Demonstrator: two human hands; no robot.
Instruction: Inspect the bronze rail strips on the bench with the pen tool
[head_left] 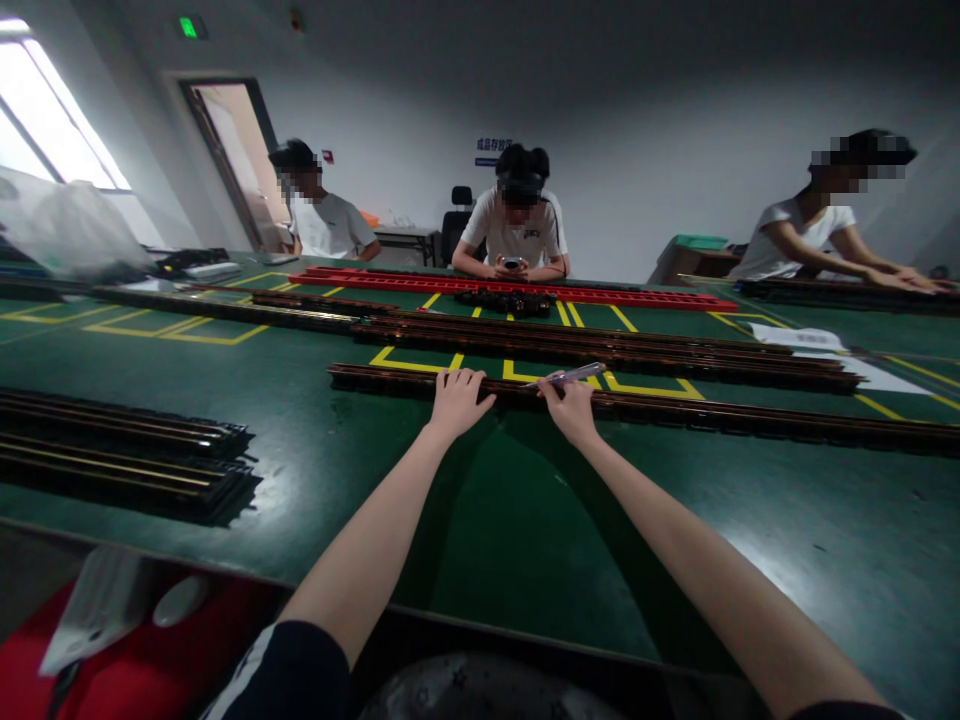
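A long dark rail (750,412) with coppery lines along it runs across the green table in front of me. My left hand (456,405) lies over its left part, fingers curled across the top and thumb out to the right. To the right of it, my right hand (574,410) is closed around a small screwdriver (574,374) with a clear, purplish handle. The screwdriver slants, its thin tip pointing left and down to the rail between my hands. Whether the tip touches the rail is too small to tell.
Similar dark rails (600,342) lie beyond, and more bundled rails (112,455) sit at the left. Red ladder-like strips (637,297), a dark cluster of parts (506,302) and paper sheets (862,368) are farther back. Three people in headsets are around the table (315,540).
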